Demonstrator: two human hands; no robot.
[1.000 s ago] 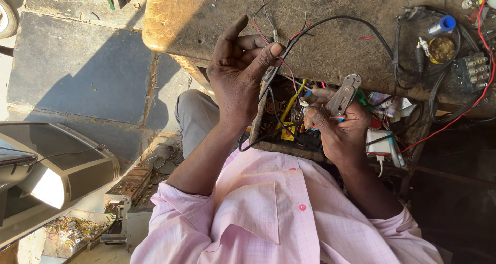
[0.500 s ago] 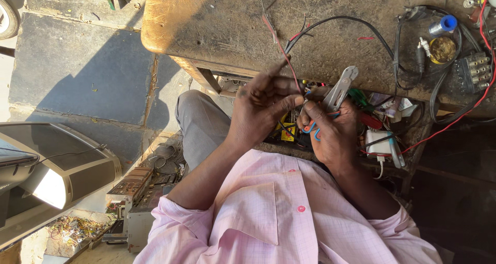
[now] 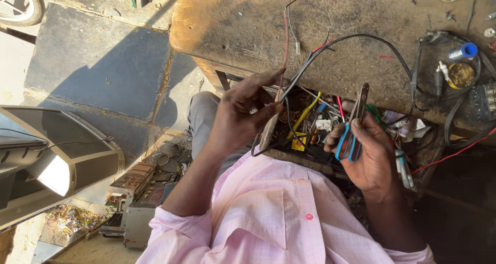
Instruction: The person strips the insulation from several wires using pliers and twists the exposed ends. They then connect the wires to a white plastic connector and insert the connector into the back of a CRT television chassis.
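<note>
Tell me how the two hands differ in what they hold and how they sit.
The left hand pinches thin red and black wires between fingertips; the right hand wraps its grip around blue-handled pliers. The left hand is raised higher; the right hand sits lower. Both are bare, held over the open drawer.

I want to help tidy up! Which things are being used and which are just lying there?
In use:
left hand pinching thin red and black wires
right hand gripping blue-handled metal pliers

Lying about:
blue-capped bottle
round tin of yellowish paste
worn wooden bench

Worn wooden bench [image 3: 232,21]: black cable [image 3: 372,38], solder spool [image 3: 463,51].
</note>
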